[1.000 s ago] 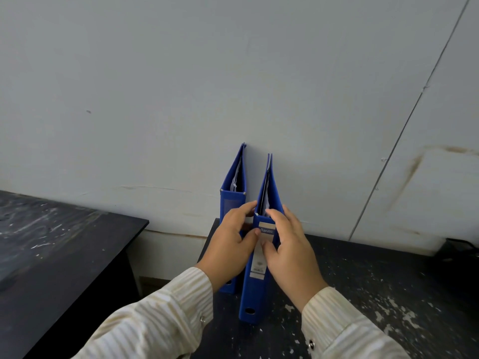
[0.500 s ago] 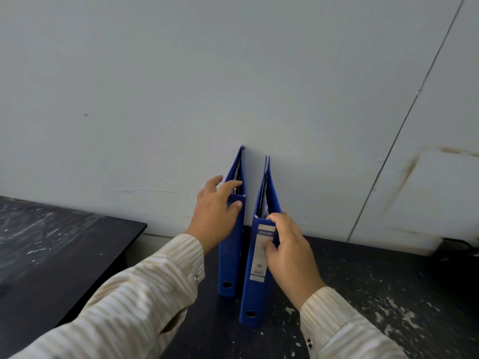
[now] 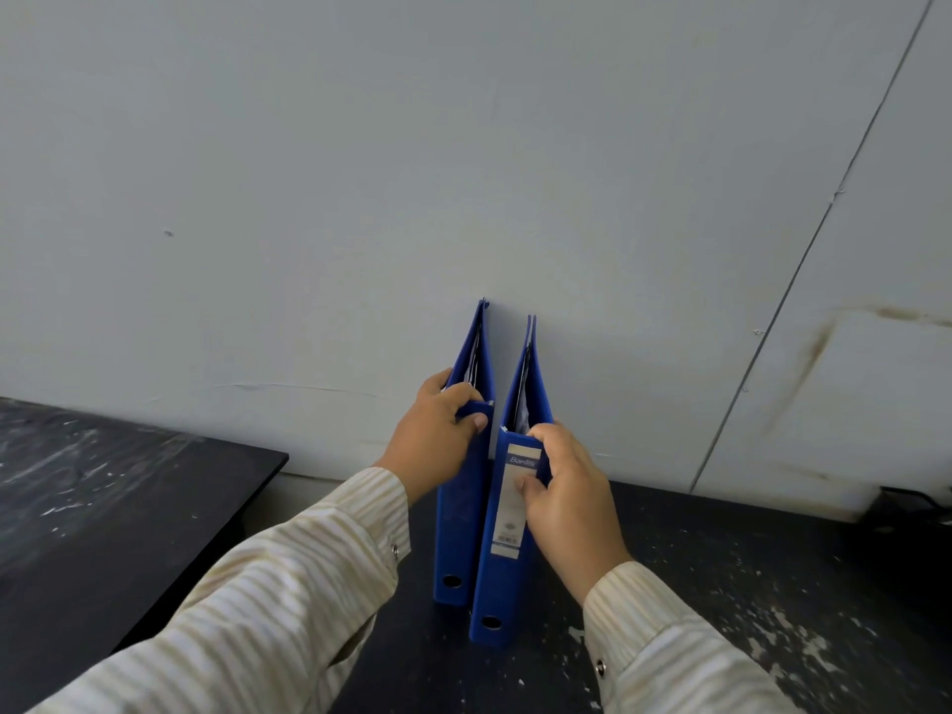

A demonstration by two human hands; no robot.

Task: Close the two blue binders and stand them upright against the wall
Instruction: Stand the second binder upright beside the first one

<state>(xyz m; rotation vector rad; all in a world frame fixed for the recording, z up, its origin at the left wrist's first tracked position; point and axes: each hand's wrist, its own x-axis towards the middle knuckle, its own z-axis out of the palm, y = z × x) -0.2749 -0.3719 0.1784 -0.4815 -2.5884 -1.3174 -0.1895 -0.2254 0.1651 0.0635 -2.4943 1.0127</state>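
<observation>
Two blue binders stand upright side by side on a dark table, spines toward me, far edges against the pale wall. The left binder has a plain spine; my left hand grips the top of that spine, thumb across its front. The right binder carries a white spine label; my right hand clasps its upper spine from the right side. Both binders are closed, with paper edges showing at the top.
The binders rest on a scuffed black table that meets the wall. A second black table sits to the left, separated by a gap. A dark cable or object lies at the far right by the wall.
My left hand left the right binder's spine, reached to the left binder and now grips its top. The left binder stands straighter beside the right one. My right hand stayed put.
</observation>
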